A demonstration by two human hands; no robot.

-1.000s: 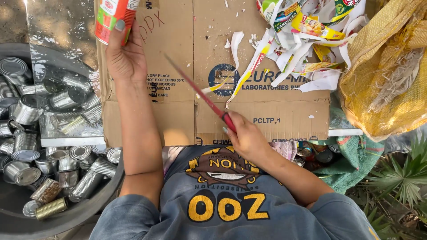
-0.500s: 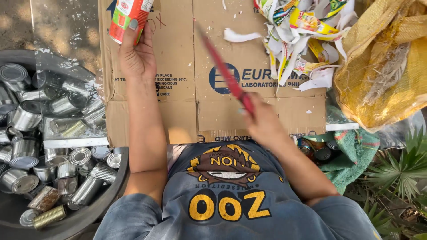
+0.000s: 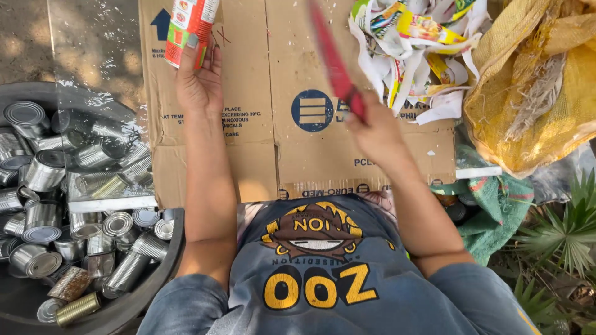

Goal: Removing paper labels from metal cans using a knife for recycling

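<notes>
Motion-blurred red knife blade; labelled can cut off by top edge.

Head camera, close, looking straight down

Both arms bare up to the elbow, no watch/rings. Left hand has grey-green nail polish on the thumb; right hand too blurry to tell. Wearing a blue-grey tee w/ a brown-and-yellow cartoon graphic + big yellow letters, plus blue jeans.
</notes>
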